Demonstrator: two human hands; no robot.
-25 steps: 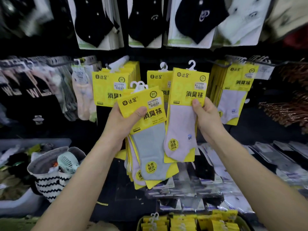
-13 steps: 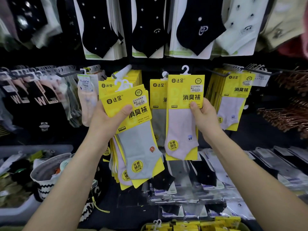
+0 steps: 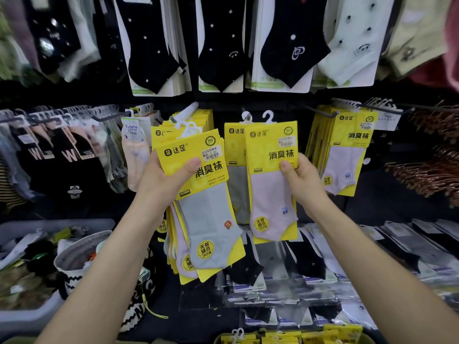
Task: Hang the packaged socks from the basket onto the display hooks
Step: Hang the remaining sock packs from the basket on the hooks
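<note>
While both hands hold yellow sock packs at the rack, one pink pair is raised beside the hung stock.
The left hand (image 3: 159,184) clasps a fanned stack of packs (image 3: 206,219), thumb across the front card reading 达足, SGS, 消臭袜 and 无骨缝合. The right hand (image 3: 306,182) pinches a single pink-sock pack (image 3: 270,192) of the same brand, its white hanger (image 3: 268,117) level with a hung grey pack (image 3: 236,147). More yellow packs lie in the basket (image 3: 368,340) below.

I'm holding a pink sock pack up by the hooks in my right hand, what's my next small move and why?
Probably slide the pink sock pack, by its white hanger, onto the hook behind it: the right hand holds it level with the hung pack there.
</note>
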